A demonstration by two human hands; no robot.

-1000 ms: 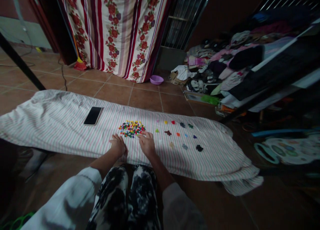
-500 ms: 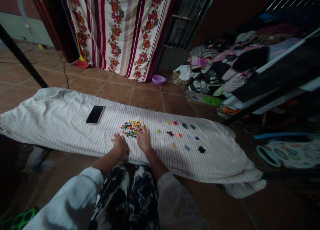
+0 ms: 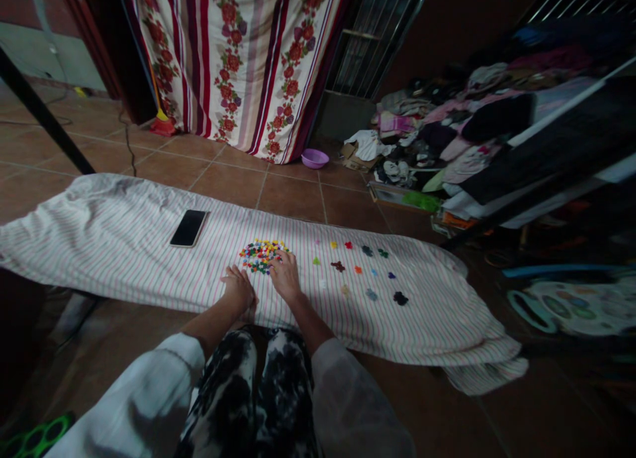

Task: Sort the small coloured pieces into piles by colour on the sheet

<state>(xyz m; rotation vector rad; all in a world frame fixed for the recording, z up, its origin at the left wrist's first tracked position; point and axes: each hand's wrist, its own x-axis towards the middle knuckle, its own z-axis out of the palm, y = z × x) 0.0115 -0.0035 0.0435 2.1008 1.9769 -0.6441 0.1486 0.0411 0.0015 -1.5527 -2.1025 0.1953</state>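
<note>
A pile of small multicoloured beads (image 3: 259,254) lies on the striped cloth (image 3: 149,272). My right hand (image 3: 285,276) reaches over the pile's right edge, fingertips down among the beads. Its thumb and forefinger look apart, and no bead shows between them. Just below the pile, my left hand (image 3: 238,289) rests on the cloth with its fingers stretched out, holding nothing. To the right, small sorted heaps lie in rows, among them a black heap (image 3: 400,298), a dark brown heap (image 3: 338,266), a red heap (image 3: 348,244) and an orange heap (image 3: 358,270).
A phone (image 3: 189,229) lies on the cloth left of the beads. Beyond the cloth, a purple basin (image 3: 315,158) stands on the tiled floor near a floral curtain (image 3: 231,67). Heaped clothes (image 3: 447,126) fill the right background. A dark bar (image 3: 44,113) slants at the left.
Both hands stay almost in the same place. The fingers of my right hand shift only slightly at the edge of the pile.
</note>
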